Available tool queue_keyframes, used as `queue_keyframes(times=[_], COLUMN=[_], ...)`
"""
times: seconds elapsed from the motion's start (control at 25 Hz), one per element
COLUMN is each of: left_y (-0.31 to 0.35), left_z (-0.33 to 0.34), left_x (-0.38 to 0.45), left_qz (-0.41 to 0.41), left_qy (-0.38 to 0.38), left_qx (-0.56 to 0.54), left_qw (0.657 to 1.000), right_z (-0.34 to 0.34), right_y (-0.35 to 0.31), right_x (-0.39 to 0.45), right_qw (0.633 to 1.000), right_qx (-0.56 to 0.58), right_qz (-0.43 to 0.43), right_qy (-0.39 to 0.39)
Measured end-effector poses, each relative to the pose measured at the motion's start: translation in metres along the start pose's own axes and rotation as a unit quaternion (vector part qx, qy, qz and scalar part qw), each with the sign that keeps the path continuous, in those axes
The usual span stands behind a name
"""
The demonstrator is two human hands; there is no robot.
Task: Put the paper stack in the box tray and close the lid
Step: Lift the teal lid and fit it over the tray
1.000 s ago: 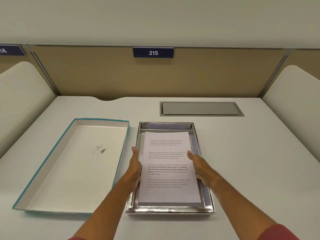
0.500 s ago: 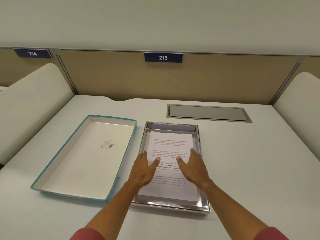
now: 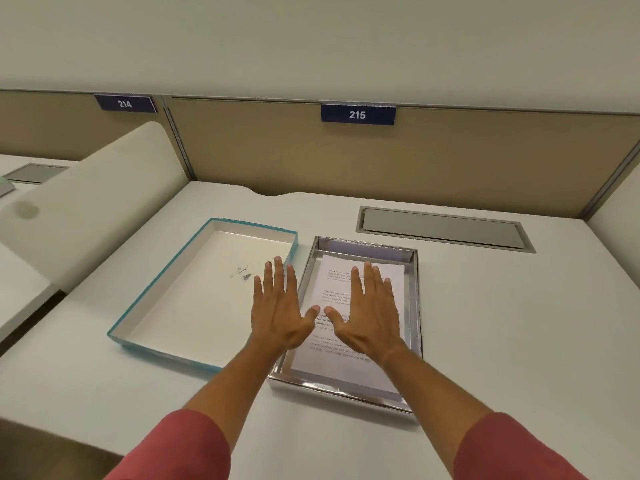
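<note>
Two bare forearms enter from the lower edge of the frame, each wearing a dusty-red sleeve pushed up to about the elbow. The left sleeve [image 3: 173,448] fills the lower left of the frame and the right sleeve [image 3: 516,452] the lower right; both are plain, soft fabric with no print, cuff button or seam detail visible. The left hand [image 3: 278,315] and right hand [image 3: 369,318] near the middle of the frame are bare, with short nails and no rings, watch or bracelet

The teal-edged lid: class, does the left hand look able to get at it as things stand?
Probably yes. The left hand, open and empty, already hovers over the lid at its right edge, and nothing lies between them.
</note>
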State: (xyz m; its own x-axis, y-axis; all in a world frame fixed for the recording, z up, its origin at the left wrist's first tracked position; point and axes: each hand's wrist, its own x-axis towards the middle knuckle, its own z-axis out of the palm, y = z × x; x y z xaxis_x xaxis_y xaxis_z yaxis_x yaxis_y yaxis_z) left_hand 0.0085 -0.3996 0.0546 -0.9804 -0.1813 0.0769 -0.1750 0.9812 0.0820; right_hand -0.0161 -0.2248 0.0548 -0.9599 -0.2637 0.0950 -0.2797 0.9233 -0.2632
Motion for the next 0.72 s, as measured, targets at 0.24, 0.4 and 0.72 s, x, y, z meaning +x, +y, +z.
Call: queue_keyframes(times=[0.24,0.4,0.72], left_y=[-0.03,-0.05,-0.087], left_z=[0.006,0.017,0.027], left_x=[0.009,0.021,0.039], left_qz=[0.007,-0.001,-0.008], left_qy=[-0.037,-0.09,-0.105], left_qx=[-0.009,-0.055,-0.153], left_qw=[0.999,0.994,0.983], right_z=[0.009,0.019,0.037], right_y=[-0.022,-0.038,-0.053], right_x=[0.012,0.016,0.01], right_qw=[1.0,0.999,0.993], right_qx=[-0.015,-0.013,0.007], right_qz=[0.014,0.039,0.114], right_qy=[0.003,0.012,0.003])
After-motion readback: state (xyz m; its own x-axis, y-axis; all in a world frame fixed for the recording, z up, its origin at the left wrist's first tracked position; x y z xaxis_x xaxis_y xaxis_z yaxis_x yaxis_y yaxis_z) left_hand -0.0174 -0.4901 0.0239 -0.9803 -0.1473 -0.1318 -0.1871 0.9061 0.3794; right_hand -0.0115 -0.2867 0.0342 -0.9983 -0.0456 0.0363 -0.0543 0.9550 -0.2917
